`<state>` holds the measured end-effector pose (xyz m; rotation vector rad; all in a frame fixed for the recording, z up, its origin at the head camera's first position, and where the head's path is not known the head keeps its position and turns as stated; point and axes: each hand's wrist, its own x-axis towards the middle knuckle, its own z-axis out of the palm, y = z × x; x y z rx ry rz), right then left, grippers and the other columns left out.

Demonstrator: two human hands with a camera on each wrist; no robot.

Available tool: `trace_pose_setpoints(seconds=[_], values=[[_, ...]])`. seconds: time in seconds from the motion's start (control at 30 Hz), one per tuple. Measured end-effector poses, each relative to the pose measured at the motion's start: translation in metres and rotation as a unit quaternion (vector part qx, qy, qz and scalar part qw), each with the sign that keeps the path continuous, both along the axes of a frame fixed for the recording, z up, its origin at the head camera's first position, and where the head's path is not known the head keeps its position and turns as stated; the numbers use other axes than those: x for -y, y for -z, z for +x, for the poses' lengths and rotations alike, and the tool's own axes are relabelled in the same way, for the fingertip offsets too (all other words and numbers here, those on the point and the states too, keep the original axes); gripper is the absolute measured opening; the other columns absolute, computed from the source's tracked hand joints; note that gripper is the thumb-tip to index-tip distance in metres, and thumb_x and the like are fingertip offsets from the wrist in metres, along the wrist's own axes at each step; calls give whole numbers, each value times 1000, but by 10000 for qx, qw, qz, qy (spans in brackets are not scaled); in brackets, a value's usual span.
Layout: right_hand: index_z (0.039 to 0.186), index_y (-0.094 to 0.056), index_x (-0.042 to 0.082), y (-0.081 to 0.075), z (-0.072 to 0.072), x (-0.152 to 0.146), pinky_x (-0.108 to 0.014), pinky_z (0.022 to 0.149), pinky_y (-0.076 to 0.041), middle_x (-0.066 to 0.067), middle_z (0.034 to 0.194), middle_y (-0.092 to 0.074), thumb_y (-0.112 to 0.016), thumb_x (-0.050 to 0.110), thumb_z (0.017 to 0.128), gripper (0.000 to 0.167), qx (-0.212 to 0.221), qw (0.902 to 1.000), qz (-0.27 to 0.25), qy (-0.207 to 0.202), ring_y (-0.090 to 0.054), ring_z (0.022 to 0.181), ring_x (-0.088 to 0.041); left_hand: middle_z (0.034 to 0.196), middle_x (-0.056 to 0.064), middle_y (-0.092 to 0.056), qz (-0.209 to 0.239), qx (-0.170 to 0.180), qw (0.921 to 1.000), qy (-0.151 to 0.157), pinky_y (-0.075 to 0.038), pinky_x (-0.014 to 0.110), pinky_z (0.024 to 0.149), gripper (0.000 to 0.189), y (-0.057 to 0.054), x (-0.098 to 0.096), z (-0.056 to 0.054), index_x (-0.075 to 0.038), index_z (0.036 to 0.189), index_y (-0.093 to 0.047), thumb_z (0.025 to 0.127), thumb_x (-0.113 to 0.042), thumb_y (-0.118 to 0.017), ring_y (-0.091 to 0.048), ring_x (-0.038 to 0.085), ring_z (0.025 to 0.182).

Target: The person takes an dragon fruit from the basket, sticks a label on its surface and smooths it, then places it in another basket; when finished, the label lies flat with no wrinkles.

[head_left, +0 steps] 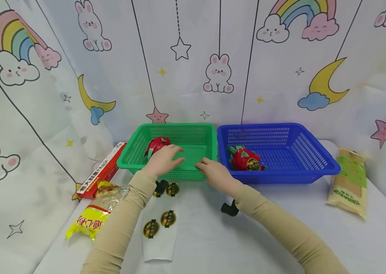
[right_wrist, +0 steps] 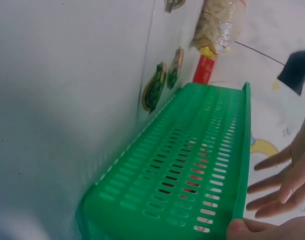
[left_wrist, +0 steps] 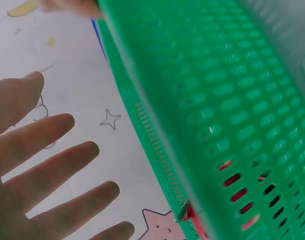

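My left hand (head_left: 165, 160) hovers over the front rim of the green basket (head_left: 211, 139), beside a red dragon fruit (head_left: 158, 143) lying inside at the left. Its fingers are spread and hold nothing in the left wrist view. Near the basket's front right corner, my right hand (head_left: 218, 175) pinches the rim; the thumb (right_wrist: 236, 228) presses its outer side in the right wrist view. Another dragon fruit (head_left: 241, 159) lies at the left end of the blue basket (head_left: 282, 177), bearing a round dark sticker (head_left: 253, 164).
A white sheet (head_left: 158, 249) with several round stickers (head_left: 168, 219) lies in front of the green basket. Left of it are a yellow-ended clear bag (head_left: 91, 219) and a red box (head_left: 105, 171). A green and beige packet (head_left: 350, 182) lies at the right. A patterned curtain (head_left: 186, 91) hangs behind.
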<state>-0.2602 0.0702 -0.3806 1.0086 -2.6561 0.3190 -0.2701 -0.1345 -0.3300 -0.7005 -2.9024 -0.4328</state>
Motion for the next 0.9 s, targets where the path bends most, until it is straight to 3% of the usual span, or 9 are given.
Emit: trace_pose_setpoints(seconds=[0.23,0.5,0.9], values=[[116,-63,8,2,1,3,-23,63,-50,-5,94,-60,-59,0,87,31,186,9997,-1,179,-61,75,-15,129,12,-54,-120,341,9989,-289,-47,40,90,39,-10,2,-22,-9,124,-55,93,-32,-54,-54,27,113],[116,-63,8,2,2,3,-24,62,-50,-6,93,-60,-59,-2,87,31,89,9998,-64,166,-61,74,-15,130,15,-52,-178,608,9954,-713,-47,42,89,41,-11,12,-46,-7,129,-52,95,-30,-51,-56,28,107],[117,-62,7,6,2,3,-22,56,-46,-7,93,-60,-55,-8,86,35,-227,9997,-13,82,-58,70,-16,131,17,-51,-176,575,9914,-1163,-44,46,94,40,-14,27,-71,-5,129,-51,95,-27,-50,-49,33,118]])
